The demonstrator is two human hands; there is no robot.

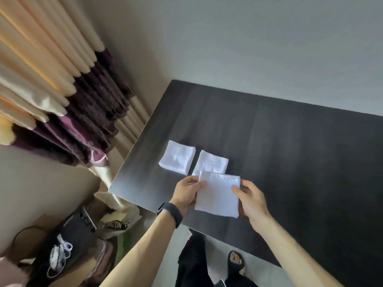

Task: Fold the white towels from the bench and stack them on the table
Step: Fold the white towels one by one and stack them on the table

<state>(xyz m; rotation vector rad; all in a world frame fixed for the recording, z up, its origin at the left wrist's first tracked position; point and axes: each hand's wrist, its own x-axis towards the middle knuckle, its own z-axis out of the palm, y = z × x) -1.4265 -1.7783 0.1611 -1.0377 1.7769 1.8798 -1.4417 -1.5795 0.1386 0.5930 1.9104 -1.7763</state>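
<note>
A dark wood-grain table (290, 152) stood against a pale wall, viewed from above by the head camera. A folded white towel (217, 195), square and flat, was held over the near left part of the tabletop; whether its underside touched the wood could not be told. The left hand (185, 194) pinched the towel's left edge near the far corner, thumb on top and fingers curled beneath. The right hand (251, 200) gripped the right edge likewise, thumb lying across the upper face. In this view the held towel's far edge overlapped the near edge of a second folded towel (211, 161), which lay on the table just beyond it. A third folded towel (177, 157) lay just left of the second, with a narrow strip of table showing between them; layered edges showed along its near side. A black wristband (170, 213) circled the left wrist, and both forearms were bare. Left of the table hung a pleated curtain (51, 85), cream with a dark purple band. On the floor at lower left lay a black bag (68, 243) with a white cord, among other blurred items. Below the table's near edge showed dark trousers (192, 264) and a foot in a dark open-toed sandal (236, 261).
</note>
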